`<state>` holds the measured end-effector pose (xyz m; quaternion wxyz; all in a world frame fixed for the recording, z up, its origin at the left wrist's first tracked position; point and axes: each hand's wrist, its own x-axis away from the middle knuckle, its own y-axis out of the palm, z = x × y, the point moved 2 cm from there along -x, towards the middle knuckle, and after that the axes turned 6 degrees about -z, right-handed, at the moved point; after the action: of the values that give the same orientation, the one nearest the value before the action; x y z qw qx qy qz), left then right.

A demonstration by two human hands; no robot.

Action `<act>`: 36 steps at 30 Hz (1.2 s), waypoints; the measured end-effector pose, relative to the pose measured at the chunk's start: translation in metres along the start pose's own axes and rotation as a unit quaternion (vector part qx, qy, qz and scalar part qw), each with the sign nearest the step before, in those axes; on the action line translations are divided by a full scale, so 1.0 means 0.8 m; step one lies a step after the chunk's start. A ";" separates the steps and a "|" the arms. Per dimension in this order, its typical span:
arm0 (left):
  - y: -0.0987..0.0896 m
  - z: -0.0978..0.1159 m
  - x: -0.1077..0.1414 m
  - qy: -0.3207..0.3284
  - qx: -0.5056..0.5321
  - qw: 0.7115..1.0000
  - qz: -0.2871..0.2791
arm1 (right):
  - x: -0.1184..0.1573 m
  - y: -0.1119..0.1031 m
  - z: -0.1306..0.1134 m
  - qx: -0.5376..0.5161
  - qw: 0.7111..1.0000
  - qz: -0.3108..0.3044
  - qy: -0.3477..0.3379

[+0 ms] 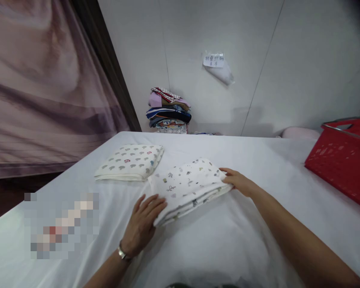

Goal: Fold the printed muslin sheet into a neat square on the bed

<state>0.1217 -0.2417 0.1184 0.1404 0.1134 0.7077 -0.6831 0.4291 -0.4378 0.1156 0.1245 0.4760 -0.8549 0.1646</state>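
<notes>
A folded white cloth (189, 180) printed with small grey and brown leaf-like shapes lies at a slant on the white-covered surface, its stacked layers showing along the near edge. My right hand (235, 180) grips its right corner, fingers at the top and thumb on the near side. Against the left end of the cloth rests my left hand (145, 218), palm down with the fingers stretched out; its thumb is mostly hidden. A metal band circles the left wrist. Just beyond the left hand is a second folded cloth (130, 162), cream with grey mushroom-like prints.
A red basket (342, 160) with a metal handle stands at the right. Piled folded fabrics (169, 110) rise behind the far edge of the white surface (258, 156). A pink curtain (45, 80) hangs at left. Something pixelated (64, 224) lies front left.
</notes>
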 end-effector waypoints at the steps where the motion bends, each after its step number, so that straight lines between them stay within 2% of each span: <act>1: -0.002 -0.007 0.007 -0.014 -0.004 1.000 -0.008 | 0.024 0.007 0.010 -0.007 1.000 -0.009 -0.004; 4: 0.001 -0.018 0.029 0.004 0.013 0.999 -0.045 | 0.094 0.036 0.041 -0.022 0.998 -0.045 -0.036; 6: 0.003 -0.018 0.039 0.028 0.031 0.998 -0.054 | 0.130 0.053 0.056 -0.024 0.999 -0.027 -0.034; 9: 0.001 -0.014 0.049 0.032 0.040 0.997 -0.060 | 0.163 0.067 0.070 -0.028 0.999 0.016 -0.027; 18: -0.009 0.002 0.065 -0.002 0.131 0.986 -0.098 | 0.180 0.074 0.091 -0.048 0.998 -0.003 0.029; 22: -0.024 0.008 0.067 -0.034 0.198 0.973 -0.116 | 0.188 0.070 0.092 0.002 0.999 -0.004 0.040; 24: -0.029 0.010 0.068 -0.047 0.231 0.963 -0.127 | 0.194 0.065 0.090 0.068 0.997 0.031 0.011; 26: -0.030 0.012 0.069 -0.056 0.250 0.957 -0.133 | 0.200 0.061 0.084 0.180 0.978 0.094 -0.050; 28: -0.027 0.013 0.068 -0.062 0.252 0.957 -0.131 | 0.206 0.062 0.079 0.305 0.932 0.142 -0.132; 29: -0.025 0.013 0.068 -0.064 0.248 0.958 -0.126 | 0.206 0.066 0.077 0.359 0.907 0.139 -0.173; 31: -0.020 0.014 0.067 -0.060 0.238 0.963 -0.115 | 0.205 0.077 0.078 0.441 0.863 0.078 -0.233; 33: -0.017 0.014 0.067 -0.053 0.229 0.966 -0.108 | 0.201 0.087 0.083 0.494 0.835 0.012 -0.242; 36: -0.016 0.013 0.069 -0.043 0.219 0.969 -0.111 | 0.198 0.093 0.087 0.533 0.816 -0.011 -0.225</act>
<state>0.0662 -0.2543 0.1104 0.0663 0.0326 0.5425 -0.8368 0.2797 -0.5510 0.0983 -0.3426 0.5008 -0.6324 0.4816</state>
